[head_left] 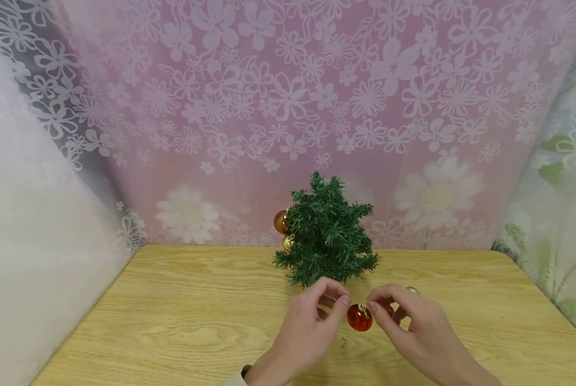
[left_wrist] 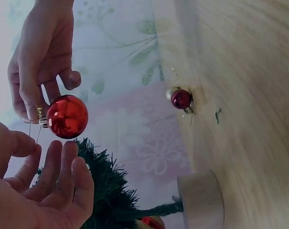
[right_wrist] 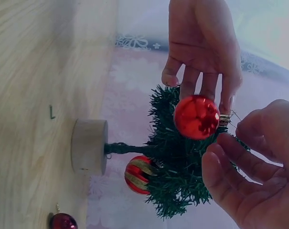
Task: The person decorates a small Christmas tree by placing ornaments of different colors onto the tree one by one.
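Observation:
A shiny red bauble (head_left: 360, 317) with a gold cap and tied gold cord hangs between my two hands, above the table. Thumb and forefinger of my left hand (head_left: 307, 327) pinch its thin hanging thread. On the other side of the cap, my right hand (head_left: 420, 329) pinches the same thread, which stretches between the fingertips in the left wrist view. Just beyond the hands stands a small green artificial tree (head_left: 329, 230). Its round pale base (right_wrist: 89, 147) shows in the right wrist view.
On the tree hang an amber bauble (head_left: 281, 222), a small gold one (head_left: 288, 243) and a red-and-gold striped one (right_wrist: 138, 174). Past my right hand, a dark red bauble (left_wrist: 181, 99) and a pale gold one (head_left: 413, 290) lie on the wooden table (head_left: 196, 316). A green scrap (left_wrist: 218, 115) lies nearby.

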`<control>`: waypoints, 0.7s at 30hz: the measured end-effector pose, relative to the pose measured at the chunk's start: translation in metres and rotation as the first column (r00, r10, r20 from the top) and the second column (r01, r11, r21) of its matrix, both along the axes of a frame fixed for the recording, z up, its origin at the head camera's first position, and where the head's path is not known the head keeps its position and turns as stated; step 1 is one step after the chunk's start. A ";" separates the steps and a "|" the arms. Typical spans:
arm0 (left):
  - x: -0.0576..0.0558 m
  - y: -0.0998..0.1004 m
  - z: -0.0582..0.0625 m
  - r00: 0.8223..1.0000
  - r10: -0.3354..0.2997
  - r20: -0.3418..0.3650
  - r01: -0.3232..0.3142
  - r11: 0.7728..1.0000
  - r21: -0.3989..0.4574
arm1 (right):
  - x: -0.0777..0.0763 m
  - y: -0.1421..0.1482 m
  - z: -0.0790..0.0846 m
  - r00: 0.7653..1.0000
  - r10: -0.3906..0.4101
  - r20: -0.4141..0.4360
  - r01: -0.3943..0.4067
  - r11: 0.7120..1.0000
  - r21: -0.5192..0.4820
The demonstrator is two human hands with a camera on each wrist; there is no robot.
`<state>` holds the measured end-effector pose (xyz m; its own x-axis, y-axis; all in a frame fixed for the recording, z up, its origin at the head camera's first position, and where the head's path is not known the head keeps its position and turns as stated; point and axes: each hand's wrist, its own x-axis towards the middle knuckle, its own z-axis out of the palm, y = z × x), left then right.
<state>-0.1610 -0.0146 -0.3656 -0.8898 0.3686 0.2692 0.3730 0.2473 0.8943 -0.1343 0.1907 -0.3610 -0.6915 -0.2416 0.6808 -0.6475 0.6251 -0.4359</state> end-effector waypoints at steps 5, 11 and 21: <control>-0.004 -0.004 0.006 0.994 0.024 -0.103 -0.027 0.999 -0.020 | -0.004 -0.007 0.008 0.999 -0.010 0.030 0.010 1.000 -0.014; -0.013 -0.008 0.019 0.977 0.068 -0.202 -0.074 0.997 -0.021 | -0.012 -0.016 0.020 0.998 -0.018 0.055 0.020 0.999 -0.043; -0.030 -0.021 0.055 0.970 0.098 -0.221 -0.091 0.995 0.043 | -0.038 -0.035 0.052 0.999 0.017 -0.030 -0.020 0.993 -0.117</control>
